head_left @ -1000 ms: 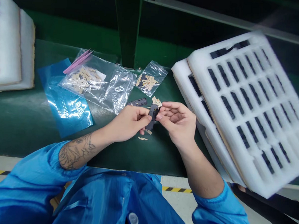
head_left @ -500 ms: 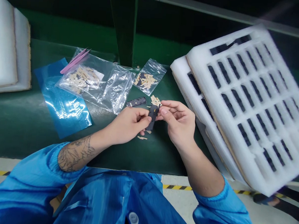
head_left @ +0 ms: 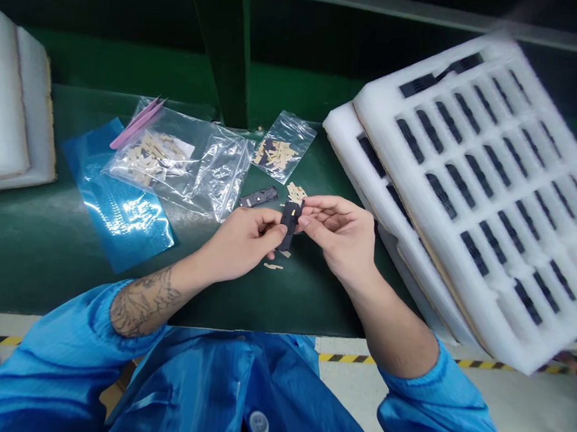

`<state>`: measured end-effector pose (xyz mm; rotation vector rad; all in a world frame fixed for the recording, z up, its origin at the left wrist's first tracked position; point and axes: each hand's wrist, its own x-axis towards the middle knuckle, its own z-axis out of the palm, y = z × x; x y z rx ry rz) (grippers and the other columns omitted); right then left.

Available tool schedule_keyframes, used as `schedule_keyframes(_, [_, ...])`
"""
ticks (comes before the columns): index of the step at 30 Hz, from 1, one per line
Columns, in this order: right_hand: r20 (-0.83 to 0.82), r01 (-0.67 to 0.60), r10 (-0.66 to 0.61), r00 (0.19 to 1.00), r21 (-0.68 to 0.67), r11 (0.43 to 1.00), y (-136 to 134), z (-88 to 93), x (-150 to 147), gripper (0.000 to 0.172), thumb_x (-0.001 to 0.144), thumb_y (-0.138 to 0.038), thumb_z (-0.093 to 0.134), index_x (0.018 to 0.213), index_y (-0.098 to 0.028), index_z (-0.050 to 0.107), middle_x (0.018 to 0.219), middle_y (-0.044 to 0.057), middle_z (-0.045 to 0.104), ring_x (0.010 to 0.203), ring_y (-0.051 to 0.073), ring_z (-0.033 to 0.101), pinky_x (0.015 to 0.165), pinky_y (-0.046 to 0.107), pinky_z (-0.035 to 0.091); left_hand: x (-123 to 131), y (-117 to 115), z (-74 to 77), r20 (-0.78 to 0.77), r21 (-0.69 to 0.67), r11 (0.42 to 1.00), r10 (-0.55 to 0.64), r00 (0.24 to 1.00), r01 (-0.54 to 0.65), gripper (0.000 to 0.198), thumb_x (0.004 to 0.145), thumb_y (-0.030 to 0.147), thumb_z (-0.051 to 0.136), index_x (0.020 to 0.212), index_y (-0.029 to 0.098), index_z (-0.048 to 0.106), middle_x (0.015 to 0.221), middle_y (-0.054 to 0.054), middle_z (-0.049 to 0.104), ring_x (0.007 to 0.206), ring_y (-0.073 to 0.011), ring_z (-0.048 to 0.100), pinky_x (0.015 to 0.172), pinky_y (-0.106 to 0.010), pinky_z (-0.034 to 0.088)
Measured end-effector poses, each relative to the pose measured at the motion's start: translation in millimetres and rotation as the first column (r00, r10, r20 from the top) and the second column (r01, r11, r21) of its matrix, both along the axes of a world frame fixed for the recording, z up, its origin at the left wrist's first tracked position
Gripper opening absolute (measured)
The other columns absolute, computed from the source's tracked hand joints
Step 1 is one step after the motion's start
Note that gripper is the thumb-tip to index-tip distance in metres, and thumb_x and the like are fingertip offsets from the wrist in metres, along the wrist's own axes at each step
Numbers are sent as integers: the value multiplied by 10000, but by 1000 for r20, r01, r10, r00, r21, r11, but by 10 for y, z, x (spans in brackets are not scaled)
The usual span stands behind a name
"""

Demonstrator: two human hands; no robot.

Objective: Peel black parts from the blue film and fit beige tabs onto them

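My left hand (head_left: 248, 243) is closed round a slim black plastic part (head_left: 287, 234), its thumb across the front face. A small yellowish spot shows near the part's upper end. My right hand (head_left: 348, 235) pinches at the upper right edge of the same part; whether a small piece sits between those fingertips is hidden. Just behind lies a second black plastic part (head_left: 259, 196), flat on the green table. Next to the right fingertips is a small pile of beige strips (head_left: 296, 192). One loose beige strip (head_left: 273, 267) lies nearer to me, below the held part.
A clear bag of beige pieces (head_left: 156, 154) lies left under pink tweezers (head_left: 137, 124), partly over a blue film sheet (head_left: 123, 227). A smaller clear bag (head_left: 285, 148) lies behind. Stacked white foam trays (head_left: 502, 291) with black parts stand right; more foam (head_left: 13, 111) stands left.
The whole view has shifted slightly. Both hands stay on the black plastic part in nearly the same pose, and nothing has been let go.
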<state>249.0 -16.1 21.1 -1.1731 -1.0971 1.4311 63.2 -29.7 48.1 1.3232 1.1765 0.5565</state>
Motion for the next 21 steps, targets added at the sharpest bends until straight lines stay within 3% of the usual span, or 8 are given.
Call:
schedule_keyframes(7, [91,42,-53,994,121,992,-33,-3,-36,272,700,-228,876,938,-199,749,776,-7,757,708,121,730,697,252,644,15,-29,-54,-176,163,987,32,984,-2,283,947,299,532,703,179,608,688,23,592,623,-103,603,616,-241,451])
schedule_keyframes(11, [172,57,-92,981,200,978,-74,8,-64,270,747,-210,822,1002,-207,734,793,-12,746,724,121,720,726,270,643,41,-49,-87,-191,190,981,73,979,-36,297,946,302,531,678,183,582,686,23,571,632,-108,583,607,-255,425])
schedule_keyframes(21, [119,102,-122,985,163,981,-57,-47,-88,142,727,-197,843,857,-209,787,825,4,762,719,119,723,701,248,640,85,-72,-118,-217,332,942,125,968,-47,289,947,244,550,675,176,617,688,25,563,650,-104,533,616,-274,376])
